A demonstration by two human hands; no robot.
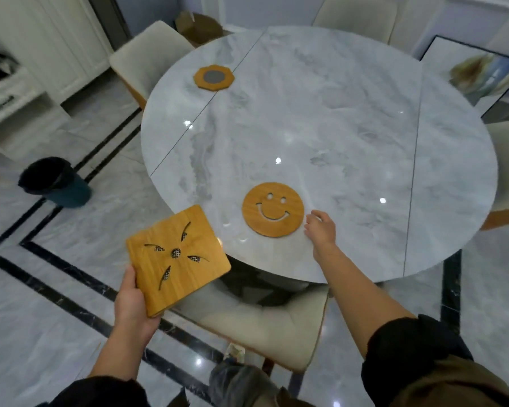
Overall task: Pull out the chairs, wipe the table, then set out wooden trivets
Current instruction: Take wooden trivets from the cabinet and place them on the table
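A round marble table (350, 118) fills the middle of the view. On its near edge lies a round wooden trivet (272, 209) with a cut-out smiley face. My right hand (321, 230) hovers just right of it, fingers relaxed, holding nothing. An octagonal wooden trivet (213, 77) with a grey centre lies at the table's far left. My left hand (134, 301) grips a square wooden trivet (177, 258) with leaf-shaped slots by its near corner, held over the floor left of the table.
A cream chair (265, 324) stands pulled out in front of me below the table edge. More cream chairs (147, 54) ring the table. A dark bin (56, 183) sits on the floor at left. White cabinets line the left wall; a framed picture (479, 74) leans at right.
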